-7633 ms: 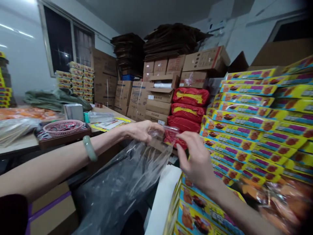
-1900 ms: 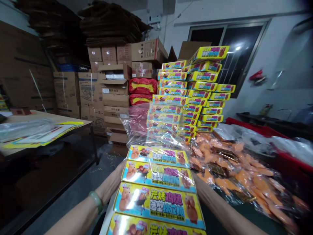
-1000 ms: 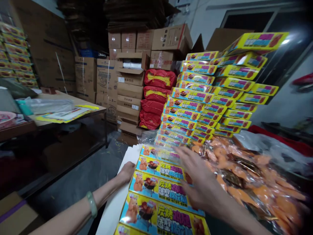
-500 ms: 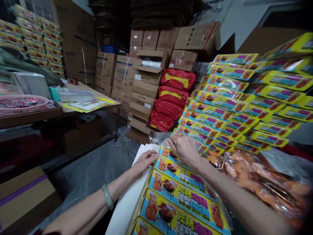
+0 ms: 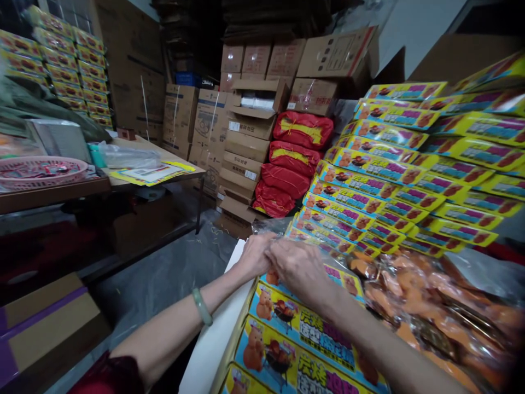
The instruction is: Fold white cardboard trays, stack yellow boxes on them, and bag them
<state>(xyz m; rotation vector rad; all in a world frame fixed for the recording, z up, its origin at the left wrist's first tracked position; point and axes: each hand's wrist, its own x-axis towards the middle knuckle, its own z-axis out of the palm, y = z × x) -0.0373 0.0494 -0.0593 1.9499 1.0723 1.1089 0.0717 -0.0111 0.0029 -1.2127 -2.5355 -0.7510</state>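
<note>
Both hands meet at the far end of a row of yellow and blue printed boxes (image 5: 303,323). My left hand (image 5: 257,254), with a pale green bangle on the wrist, has its fingers bent together beside the far left corner. Against it, my right hand (image 5: 301,268) is closed, its fingertips pinched on something too small to make out. Clear plastic film (image 5: 283,225) shows just beyond the hands. A white sheet (image 5: 217,339) runs along the left side of the row.
Stacks of the same printed boxes (image 5: 377,169) lean at the right, above orange wrapped pieces (image 5: 422,295). Red bundles (image 5: 301,131) and cartons (image 5: 246,148) stand behind. At the left is a table (image 5: 186,174) with a pink basket (image 5: 41,183); a carton (image 5: 49,334) sits below.
My left hand has moved up and right to meet my right hand. My right hand has shifted slightly down and left. The camera view has shifted a little.
</note>
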